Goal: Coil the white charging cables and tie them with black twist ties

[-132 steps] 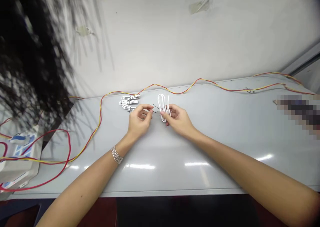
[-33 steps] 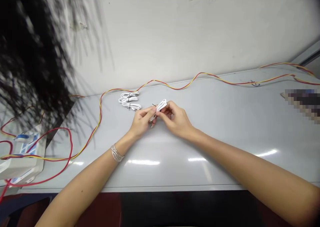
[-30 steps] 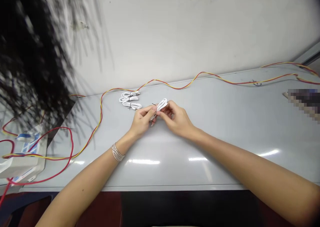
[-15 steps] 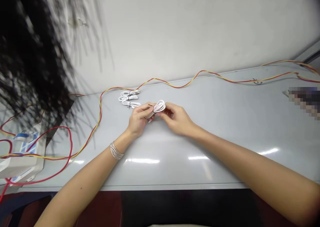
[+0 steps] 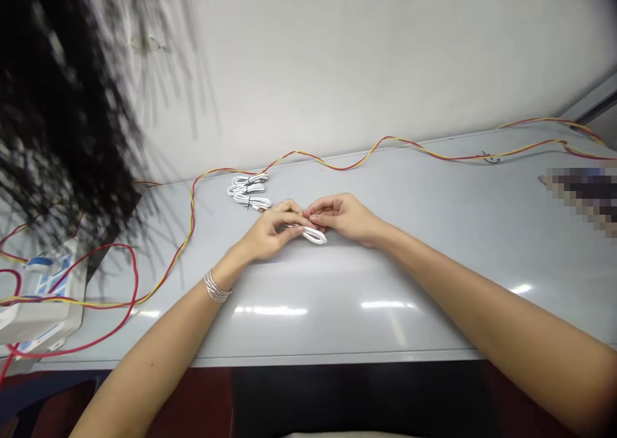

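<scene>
Left hand [image 5: 267, 232] grips a white cable coil [image 5: 314, 235], right hand [image 5: 337, 216] pinched narrow beside it; three black-tied white coils [image 5: 248, 190] lie bundled to the far left.

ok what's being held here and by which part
A coiled white cable: the left hand holds it near one end, loop end free; whether the right hand holds it can't be told.
</scene>
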Demonstrator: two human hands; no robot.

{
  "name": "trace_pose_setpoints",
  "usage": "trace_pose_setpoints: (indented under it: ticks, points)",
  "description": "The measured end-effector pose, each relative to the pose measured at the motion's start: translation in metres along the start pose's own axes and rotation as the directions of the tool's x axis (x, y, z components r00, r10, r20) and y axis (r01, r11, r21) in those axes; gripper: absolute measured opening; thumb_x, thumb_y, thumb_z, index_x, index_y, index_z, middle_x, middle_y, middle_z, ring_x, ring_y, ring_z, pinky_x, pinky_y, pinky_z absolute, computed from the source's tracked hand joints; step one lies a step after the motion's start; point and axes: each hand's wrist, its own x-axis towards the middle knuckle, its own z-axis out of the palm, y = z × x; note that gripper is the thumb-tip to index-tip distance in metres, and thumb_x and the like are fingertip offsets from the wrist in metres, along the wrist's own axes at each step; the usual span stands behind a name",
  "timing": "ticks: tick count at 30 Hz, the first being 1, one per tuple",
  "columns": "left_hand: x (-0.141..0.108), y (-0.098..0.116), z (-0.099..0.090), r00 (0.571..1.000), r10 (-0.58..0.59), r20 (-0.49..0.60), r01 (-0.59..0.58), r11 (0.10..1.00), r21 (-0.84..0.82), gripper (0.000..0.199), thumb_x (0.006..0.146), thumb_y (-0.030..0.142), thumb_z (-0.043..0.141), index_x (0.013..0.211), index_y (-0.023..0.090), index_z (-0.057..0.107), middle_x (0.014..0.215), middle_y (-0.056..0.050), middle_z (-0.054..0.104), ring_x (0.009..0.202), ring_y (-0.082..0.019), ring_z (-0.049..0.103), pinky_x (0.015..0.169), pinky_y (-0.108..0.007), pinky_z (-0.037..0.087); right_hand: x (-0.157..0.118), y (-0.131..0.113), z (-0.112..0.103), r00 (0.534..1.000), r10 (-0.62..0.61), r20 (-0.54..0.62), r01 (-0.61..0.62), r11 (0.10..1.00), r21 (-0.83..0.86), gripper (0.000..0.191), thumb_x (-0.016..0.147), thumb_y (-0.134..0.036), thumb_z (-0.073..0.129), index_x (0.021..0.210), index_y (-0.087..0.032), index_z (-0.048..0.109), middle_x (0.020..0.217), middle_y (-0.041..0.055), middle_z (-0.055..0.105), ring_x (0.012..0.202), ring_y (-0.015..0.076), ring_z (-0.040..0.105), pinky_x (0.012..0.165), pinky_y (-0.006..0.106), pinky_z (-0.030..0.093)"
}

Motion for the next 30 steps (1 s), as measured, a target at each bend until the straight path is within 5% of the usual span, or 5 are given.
trace_pose_setpoints:
  ticks: [6, 15, 19, 24, 30]
  points:
    - [-0.001, -0.004, 0.012, 0.992, 0.072, -0.104, -0.049, 0.976, 0.210, 0.018, 0.092, 0.031, 0.058, 0.099, 0.020, 0.072, 0.095, -0.009, 0.070, 0.093, -0.022, 0.062, 0.091, -0.036, 0.045, -0.001, 0.001, 0.004, 0.992, -0.080, -0.099, 0.079, 0.997, -0.022, 0.009, 0.079, -0.024, 0.072, 0.084, -0.016, 0.073, 0.084, 0.0047, 0.074, 0.077, 0.0153, 0.067, 0.073, 0.029, 0.052]
    - [-0.001, -0.002, 0.016, 0.965, 0.005, -0.262, 0.062, 0.967, 0.247, 0.009, 0.088, 0.025, 0.061, 0.093, 0.018, 0.062, 0.094, -0.007, 0.070, 0.091, -0.021, 0.065, 0.087, -0.033, 0.048, -0.002, 0.008, 0.011, 0.969, -0.197, -0.147, 0.189, 0.980, -0.067, 0.034, 0.065, -0.032, 0.086, 0.091, -0.017, 0.071, 0.087, 0.0049, 0.071, 0.082, 0.0174, 0.067, 0.083, 0.036, 0.056]
    - [0.000, -0.004, 0.019, 0.952, -0.011, -0.306, 0.058, 0.988, 0.144, 0.009, 0.087, 0.026, 0.063, 0.090, 0.018, 0.063, 0.091, -0.007, 0.069, 0.087, -0.018, 0.065, 0.085, -0.032, 0.049, -0.003, 0.011, 0.012, 0.955, -0.237, -0.176, 0.232, 0.971, -0.049, 0.031, 0.068, -0.027, 0.083, 0.094, -0.017, 0.071, 0.098, 0.0067, 0.072, 0.086, 0.0185, 0.069, 0.084, 0.037, 0.057]
    - [0.003, -0.008, 0.021, 0.919, -0.019, -0.395, 0.012, 1.000, -0.021, 0.013, 0.083, 0.027, 0.069, 0.078, 0.016, 0.065, 0.084, -0.007, 0.068, 0.085, -0.018, 0.065, 0.084, -0.033, 0.051, -0.002, 0.012, 0.015, 0.959, -0.196, -0.204, 0.200, 0.980, 0.000, 0.027, 0.072, -0.024, 0.077, 0.097, -0.018, 0.071, 0.106, 0.0081, 0.071, 0.082, 0.0189, 0.069, 0.068, 0.034, 0.060]
    - [0.005, -0.009, 0.021, 0.879, -0.218, -0.423, 0.136, 0.967, -0.216, 0.017, 0.073, 0.030, 0.079, 0.075, 0.015, 0.071, 0.079, -0.006, 0.073, 0.077, -0.018, 0.068, 0.080, -0.033, 0.053, -0.001, 0.014, 0.012, 0.927, -0.340, -0.157, 0.300, 0.925, -0.236, 0.021, 0.082, -0.022, 0.066, 0.101, -0.018, 0.075, 0.107, 0.0098, 0.073, 0.089, 0.0207, 0.067, 0.067, 0.033, 0.055]
